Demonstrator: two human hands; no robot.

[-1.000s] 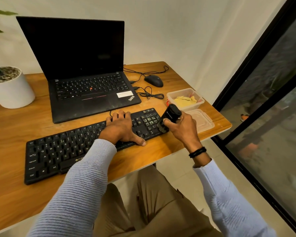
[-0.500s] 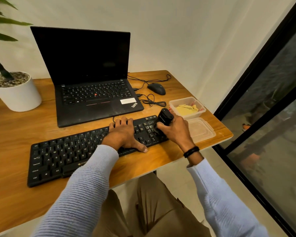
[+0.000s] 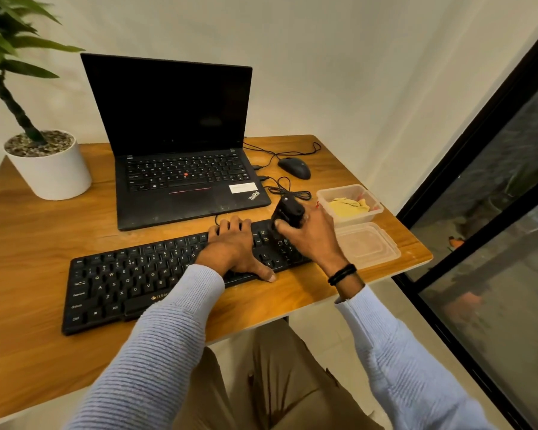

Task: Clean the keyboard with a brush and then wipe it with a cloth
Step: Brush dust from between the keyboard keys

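Observation:
A black external keyboard (image 3: pixel 131 280) lies along the front of the wooden desk (image 3: pixel 44 240). My left hand (image 3: pixel 235 248) rests flat on its right-hand keys, thumb on the front edge. My right hand (image 3: pixel 312 235) grips a chunky black brush (image 3: pixel 288 211) and holds it over the number pad at the keyboard's far right end; the bristles are hidden behind the hand. A yellow cloth (image 3: pixel 348 206) lies crumpled in a clear plastic tub (image 3: pixel 375 212) just right of the brush.
An open black laptop (image 3: pixel 180 169) stands behind the keyboard. A black mouse (image 3: pixel 294 167) and its coiled cable (image 3: pixel 288 189) lie at the back right. The tub's lid (image 3: pixel 367 245) sits by the desk's right edge. A potted plant (image 3: pixel 48 162) stands at the back left.
My right hand has carried the brush from the front of the number pad up towards its back edge. My left hand has stayed on the keys. The camera has tilted.

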